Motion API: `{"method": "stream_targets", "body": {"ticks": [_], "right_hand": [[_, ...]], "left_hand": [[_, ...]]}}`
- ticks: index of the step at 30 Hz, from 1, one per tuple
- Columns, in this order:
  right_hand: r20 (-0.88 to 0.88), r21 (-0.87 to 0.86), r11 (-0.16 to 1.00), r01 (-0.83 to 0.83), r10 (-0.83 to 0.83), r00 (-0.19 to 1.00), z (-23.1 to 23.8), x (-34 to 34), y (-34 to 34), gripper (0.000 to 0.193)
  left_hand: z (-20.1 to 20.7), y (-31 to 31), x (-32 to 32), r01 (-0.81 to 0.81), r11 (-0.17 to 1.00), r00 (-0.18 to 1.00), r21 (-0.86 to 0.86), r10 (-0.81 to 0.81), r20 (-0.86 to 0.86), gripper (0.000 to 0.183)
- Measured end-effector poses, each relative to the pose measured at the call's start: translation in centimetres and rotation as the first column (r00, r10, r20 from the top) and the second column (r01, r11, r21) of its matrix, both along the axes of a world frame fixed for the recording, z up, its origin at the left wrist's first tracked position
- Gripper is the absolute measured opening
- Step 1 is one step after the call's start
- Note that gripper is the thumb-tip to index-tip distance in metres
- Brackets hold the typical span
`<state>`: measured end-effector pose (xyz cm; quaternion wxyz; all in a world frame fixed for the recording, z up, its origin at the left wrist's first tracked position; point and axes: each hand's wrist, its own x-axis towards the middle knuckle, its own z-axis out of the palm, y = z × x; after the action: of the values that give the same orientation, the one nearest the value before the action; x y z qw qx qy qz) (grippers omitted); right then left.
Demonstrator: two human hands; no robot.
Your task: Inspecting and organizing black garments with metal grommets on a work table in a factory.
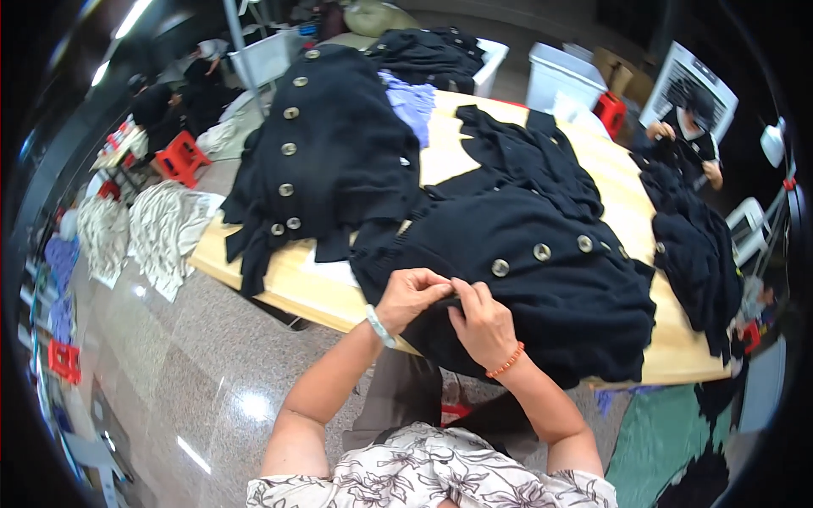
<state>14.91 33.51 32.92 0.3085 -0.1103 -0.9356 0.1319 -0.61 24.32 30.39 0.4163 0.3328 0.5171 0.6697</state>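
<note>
A black knitted cardigan (pixel 542 305) with large shiny round buttons lies bunched at the near edge of the table in front of me. Over its left part, my left hand (pixel 412 296) pinches the black fabric between thumb and fingertips. My right hand (pixel 483 320) meets it there, fingers curled and closed at the same spot. What sits right between the fingertips is too small to make out beyond the dark cloth. Left of my hands lies another black buttoned cardigan (pixel 339 152), its row of buttons running along its left side.
The pale wooden table (pixel 669 343) also bears more black garments and a lilac cloth (pixel 411 106). Across it on the right, a person (pixel 688 140) handles black clothing. White bins (pixel 563 76) stand behind. Cream garments (pixel 165 229) and a red stool (pixel 180 158) are at left.
</note>
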Motion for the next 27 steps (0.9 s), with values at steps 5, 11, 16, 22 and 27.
{"method": "stream_targets", "body": {"ticks": [5,11,16,22,27], "right_hand": [[-0.014,-0.095,0.992,-0.08,0.079,0.997,0.1,-0.2,1.8,0.039],[0.057,-0.357,0.928,-0.109,0.138,0.989,1.4,-0.6,2.5,0.029],[0.109,-0.393,0.914,-0.1,0.154,0.982,2.0,0.0,1.6,0.029],[0.047,-0.302,0.95,-0.072,0.091,0.995,1.2,0.2,1.3,0.028],[0.01,-0.317,0.942,-0.106,0.115,0.993,1.2,-1.2,0.7,0.017]], "left_hand": [[0.4,-0.5,-0.4,0.16,0.984,0.984,0.078,-0.154,-0.085,0.031],[0.3,-1.3,-0.2,0.04,0.993,0.78,0.108,0.037,-0.624,0.038],[-1.0,-1.4,0.9,-0.083,0.957,0.679,0.278,0.259,-0.687,0.024],[-0.7,-0.1,1.6,-0.185,0.927,0.688,0.326,0.359,-0.631,0.015],[-1.4,-0.6,0.3,-0.189,0.952,0.76,0.24,0.297,-0.578,0.014]]}}
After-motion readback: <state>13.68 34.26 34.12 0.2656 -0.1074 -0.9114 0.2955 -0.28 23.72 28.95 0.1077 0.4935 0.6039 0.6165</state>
